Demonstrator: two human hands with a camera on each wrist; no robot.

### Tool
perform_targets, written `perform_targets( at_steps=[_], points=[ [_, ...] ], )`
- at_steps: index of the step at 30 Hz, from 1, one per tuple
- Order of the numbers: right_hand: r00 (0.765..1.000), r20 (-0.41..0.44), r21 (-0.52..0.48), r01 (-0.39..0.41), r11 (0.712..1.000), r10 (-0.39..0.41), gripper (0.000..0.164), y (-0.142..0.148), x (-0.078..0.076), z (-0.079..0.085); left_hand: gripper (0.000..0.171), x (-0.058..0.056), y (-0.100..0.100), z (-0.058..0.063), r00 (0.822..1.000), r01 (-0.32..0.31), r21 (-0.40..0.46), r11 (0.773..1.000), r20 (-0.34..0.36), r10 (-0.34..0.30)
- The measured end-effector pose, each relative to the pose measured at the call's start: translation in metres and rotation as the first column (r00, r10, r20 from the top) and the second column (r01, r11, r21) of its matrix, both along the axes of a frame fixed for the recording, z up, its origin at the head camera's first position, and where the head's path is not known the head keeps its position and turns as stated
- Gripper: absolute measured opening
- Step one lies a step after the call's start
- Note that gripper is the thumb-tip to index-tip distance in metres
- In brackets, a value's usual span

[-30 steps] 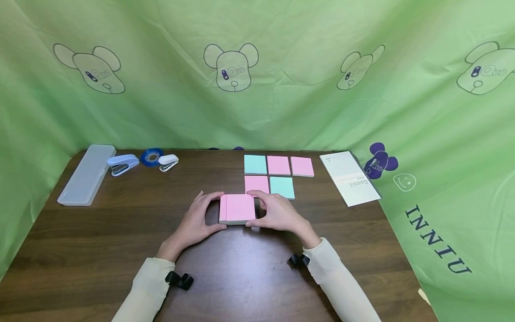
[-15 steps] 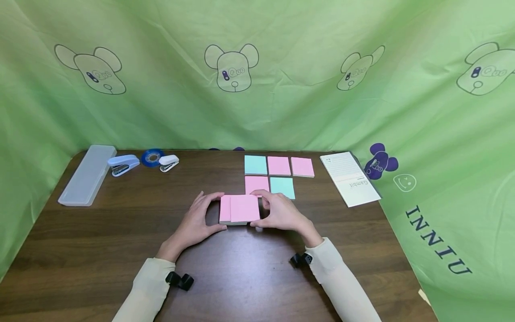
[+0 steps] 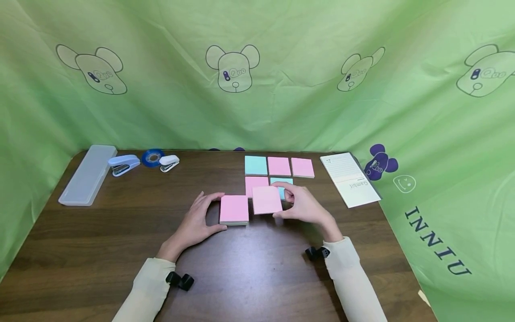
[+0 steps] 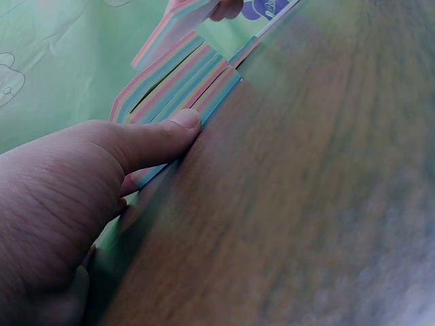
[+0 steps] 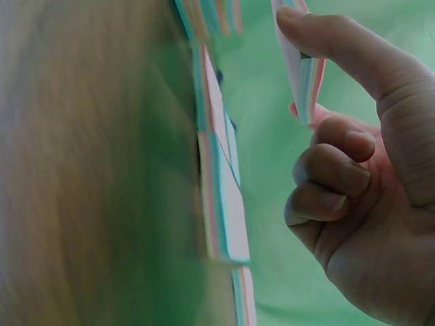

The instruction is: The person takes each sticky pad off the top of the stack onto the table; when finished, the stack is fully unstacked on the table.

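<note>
right hand (image 3: 301,205): pink pad (image 3: 267,200) pinched, raised | left hand (image 3: 197,217): thumb and fingers round stack (image 3: 234,208) | step: likely unstacking | next: probably needs clearance over laid-out pads (image 3: 279,166) beyond right fingertips

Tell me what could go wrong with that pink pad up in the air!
The right hand pinches the lifted pad near one side, so it might tip or slip. It also hangs close to the nearer row's pink pad and could knock that crooked. The stack in the left hand has gaps between its pads, so a nudge might slide them.
</note>
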State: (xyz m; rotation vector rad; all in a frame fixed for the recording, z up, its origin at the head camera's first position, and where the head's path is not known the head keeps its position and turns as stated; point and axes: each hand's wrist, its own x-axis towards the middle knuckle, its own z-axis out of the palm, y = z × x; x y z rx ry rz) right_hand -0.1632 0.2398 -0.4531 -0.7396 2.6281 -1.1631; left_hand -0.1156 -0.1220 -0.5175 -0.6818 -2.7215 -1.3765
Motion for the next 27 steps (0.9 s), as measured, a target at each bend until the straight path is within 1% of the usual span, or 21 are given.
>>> perform_targets(
  at_steps=[5,15,19,22,24,27],
  points=[
    [0.999,0.024,-0.036,0.047,0.998,-0.046,0.075,0.023,-0.005,0.003,0.098,0.000,0.000,0.000,1.000,-0.001,-0.001,1.000,0.005,0.001],
    [0.993,0.045,-0.026,0.111,0.994,-0.109,0.081,0.057,-0.013,0.005,0.097,0.001,-0.002,-0.002,1.000,-0.006,0.003,1.000,0.004,0.006],
    [0.988,0.077,-0.064,0.136,0.989,-0.130,0.081,0.069,-0.015,0.000,0.096,0.001,-0.002,-0.002,1.000,-0.004,0.002,1.000,0.005,0.004],
    [0.987,0.099,-0.106,0.135,0.985,-0.125,0.081,0.077,-0.017,-0.006,0.096,0.000,-0.001,-0.002,1.000,-0.003,0.004,1.000,0.003,0.003],
    [0.987,0.106,-0.113,0.136,0.984,-0.124,0.081,0.082,-0.019,-0.010,0.096,0.000,-0.001,-0.002,1.000,-0.003,0.005,1.000,0.002,0.003],
    [0.983,0.123,-0.100,0.152,0.983,-0.139,0.083,0.089,-0.020,-0.013,0.097,0.000,-0.001,-0.002,1.000,-0.002,0.008,1.000,-0.001,0.002]
  ],
)
